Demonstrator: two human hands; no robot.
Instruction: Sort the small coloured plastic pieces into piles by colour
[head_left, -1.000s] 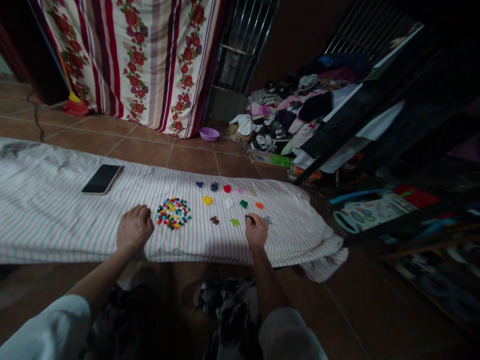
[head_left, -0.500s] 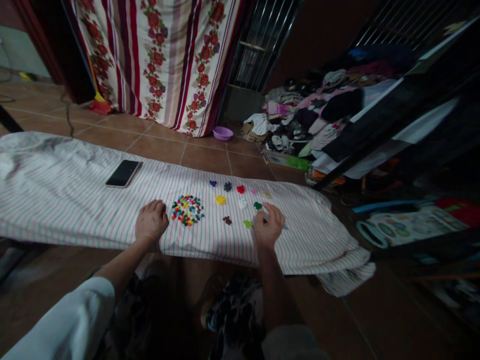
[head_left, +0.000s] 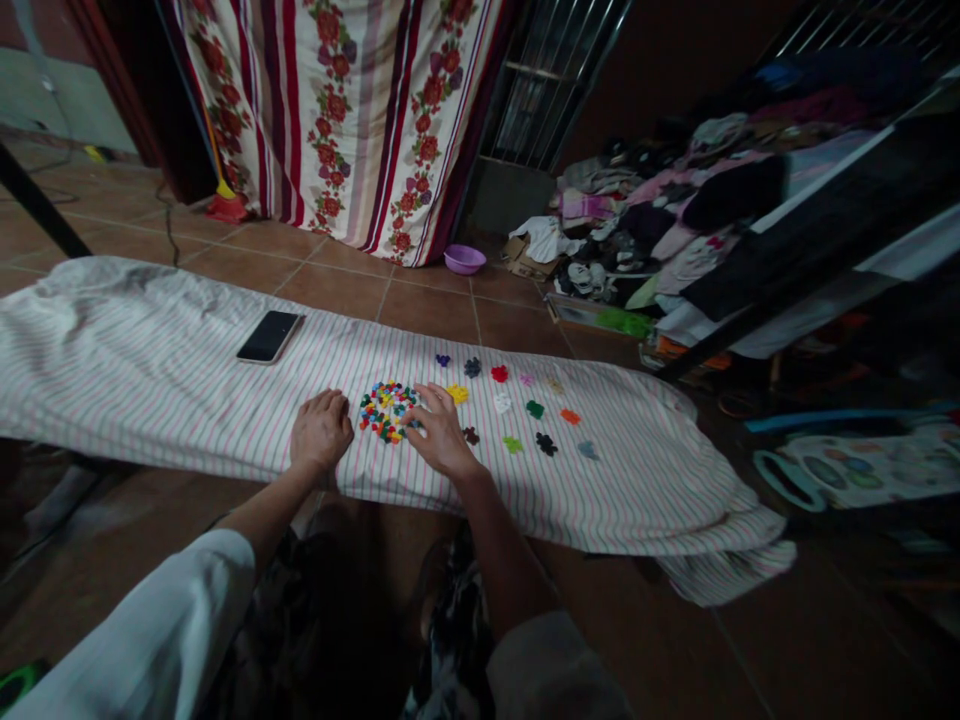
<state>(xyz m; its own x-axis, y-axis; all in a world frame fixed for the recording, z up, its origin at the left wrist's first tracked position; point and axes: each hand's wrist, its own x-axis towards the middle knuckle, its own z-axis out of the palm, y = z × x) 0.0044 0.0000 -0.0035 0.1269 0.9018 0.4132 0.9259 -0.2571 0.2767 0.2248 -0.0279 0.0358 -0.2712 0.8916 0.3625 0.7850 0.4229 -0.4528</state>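
Observation:
A mixed heap of tiny coloured pieces (head_left: 385,398) lies on the striped cloth (head_left: 360,350) between my hands. My right hand (head_left: 444,440) reaches to the heap's right edge, thumb and fingers apart, with nothing visible between them. Left of the heap, my left hand (head_left: 321,432) rests on the cloth with its fingers laid down. Small single-colour piles stand right of the heap, among them yellow pieces (head_left: 457,394), red pieces (head_left: 499,373), dark green pieces (head_left: 535,409), orange pieces (head_left: 570,416) and black pieces (head_left: 546,443). Brown pieces (head_left: 471,435) sit just beside my right hand.
A phone (head_left: 270,336) lies on the cloth at the left. Beyond the cloth-covered surface, a purple basin (head_left: 465,260) sits on the tiled floor before a flowered curtain (head_left: 367,120). Clothes (head_left: 600,220) are heaped at the back right; a dark bar (head_left: 720,345) slants there.
My right hand has moved left from the single-colour piles to the mixed heap, and its fingers have spread. Orange, black and grey-blue piles now show. The left hand stays beside the heap; the view has shifted slightly.

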